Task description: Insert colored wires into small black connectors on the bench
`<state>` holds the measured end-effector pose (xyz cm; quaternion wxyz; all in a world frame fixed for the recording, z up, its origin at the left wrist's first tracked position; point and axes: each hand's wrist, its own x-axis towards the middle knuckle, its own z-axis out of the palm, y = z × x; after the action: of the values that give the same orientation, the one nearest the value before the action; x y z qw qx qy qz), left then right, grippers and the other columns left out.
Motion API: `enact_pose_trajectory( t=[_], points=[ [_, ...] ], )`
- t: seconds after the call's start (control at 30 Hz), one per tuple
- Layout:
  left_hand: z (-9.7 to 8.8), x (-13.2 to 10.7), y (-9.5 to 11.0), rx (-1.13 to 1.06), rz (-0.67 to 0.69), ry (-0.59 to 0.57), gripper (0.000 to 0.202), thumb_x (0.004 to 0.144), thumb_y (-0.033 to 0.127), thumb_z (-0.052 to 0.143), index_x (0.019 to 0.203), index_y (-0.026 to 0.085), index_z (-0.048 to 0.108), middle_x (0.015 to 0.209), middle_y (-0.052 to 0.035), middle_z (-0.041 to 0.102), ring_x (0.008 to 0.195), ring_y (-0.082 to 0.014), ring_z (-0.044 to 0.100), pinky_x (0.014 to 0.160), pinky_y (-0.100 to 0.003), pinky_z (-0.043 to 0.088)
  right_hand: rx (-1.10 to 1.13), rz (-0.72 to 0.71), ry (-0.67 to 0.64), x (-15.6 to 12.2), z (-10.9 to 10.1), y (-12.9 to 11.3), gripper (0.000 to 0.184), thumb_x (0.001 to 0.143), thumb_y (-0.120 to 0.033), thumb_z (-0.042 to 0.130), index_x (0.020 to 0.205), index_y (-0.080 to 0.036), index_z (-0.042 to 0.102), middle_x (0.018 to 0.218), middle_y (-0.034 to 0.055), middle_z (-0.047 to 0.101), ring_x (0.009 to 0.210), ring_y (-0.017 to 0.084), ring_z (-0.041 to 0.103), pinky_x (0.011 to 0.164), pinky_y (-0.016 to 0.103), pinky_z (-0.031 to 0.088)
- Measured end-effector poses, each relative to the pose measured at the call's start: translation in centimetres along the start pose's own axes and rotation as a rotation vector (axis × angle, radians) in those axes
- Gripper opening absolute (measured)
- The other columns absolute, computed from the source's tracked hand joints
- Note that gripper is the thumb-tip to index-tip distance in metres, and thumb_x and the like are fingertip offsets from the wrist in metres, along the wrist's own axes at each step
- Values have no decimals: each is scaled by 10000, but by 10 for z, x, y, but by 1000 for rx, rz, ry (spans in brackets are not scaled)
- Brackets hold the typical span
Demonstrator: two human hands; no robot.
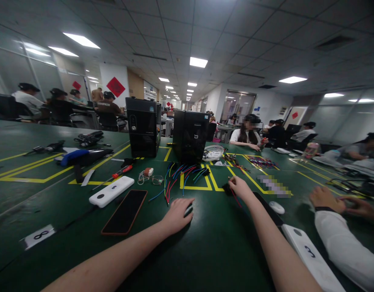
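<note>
A wire bundle with a dark end and red and blue strands lies low over the green table, just right of the yellow tape boxes, its dark end beneath the fingers of the person's right hand. That hand is closed, thumb and fingers pinching the bundle. Its long axis slants: the dark end points forward and a little left, while the strands trail back toward the person and rightward, partly hidden by the forearm. The step in hand seems to be gripping or shifting this bundle; a sound next move calls for a firm pinch near the dark end and strands free of the wrist. The left hand lies palm down, fingers loosely spread, apparently holding nothing; a pale patch by its thumb is unclear. Ahead of it lie loose coloured wires, with 2 computer towers behind. Left of it sit a phone and a power strip marked 8; near the right forearm are a white mouse and a co-worker's sleeve.
</note>
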<state>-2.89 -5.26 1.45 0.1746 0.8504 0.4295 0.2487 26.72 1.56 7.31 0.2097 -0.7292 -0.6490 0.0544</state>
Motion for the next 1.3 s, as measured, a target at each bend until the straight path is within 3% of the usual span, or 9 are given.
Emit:
enact_pose_trajectory(
  t=[0.1,0.23,0.4,0.57,0.73,1.1,1.3],
  points=[
    [1,0,-1,2,1,5,468,781,264,510,1241,213,436,1222,-58,527,1146,-225,446,1014,-383,281,93,63,35,1,-6,10,202,818,-233,438,920,-130,578,812,69,643,696,122,579,596,190,372],
    [3,0,-3,5,1,3,467,783,269,510,1240,215,436,1225,-58,523,1149,-220,440,1019,-386,273,100,136,-86,1,-10,23,256,817,-201,432,999,-94,577,788,78,654,673,121,589,568,186,374],
    [3,0,-4,0,-4,-8,472,791,276,505,1252,216,424,1244,-57,509,1165,-219,425,1027,-396,257,61,105,-202,3,-8,35,252,795,-188,465,998,-98,584,755,64,669,709,132,597,594,191,377],
    [2,0,-3,-6,-12,-19,473,792,277,508,1253,218,424,1244,-63,509,1169,-225,422,1031,-402,248,99,95,-224,3,-4,38,406,797,-171,445,1193,-90,480,698,38,657,691,132,593,623,202,386],
    [3,0,-4,4,-1,-10,474,790,273,515,1252,217,423,1233,-56,515,1166,-220,425,1031,-400,252,51,45,-259,5,-2,37,358,779,-115,425,1093,-126,597,688,34,641,652,126,572,615,198,378],
    [-1,0,1,2,-17,-24,480,781,265,507,1252,223,426,1252,-59,506,1172,-221,420,1032,-399,248,-35,61,-234,3,4,30,340,809,-143,418,1089,-113,609,689,60,649,613,123,567,550,189,355],
    [-1,-1,1,7,-19,-29,486,777,261,505,1255,222,422,1253,-63,505,1176,-229,420,1035,-407,241,-117,51,-258,5,6,25,264,798,-190,478,992,-145,651,868,95,664,763,160,597,630,203,385]
  ],
)
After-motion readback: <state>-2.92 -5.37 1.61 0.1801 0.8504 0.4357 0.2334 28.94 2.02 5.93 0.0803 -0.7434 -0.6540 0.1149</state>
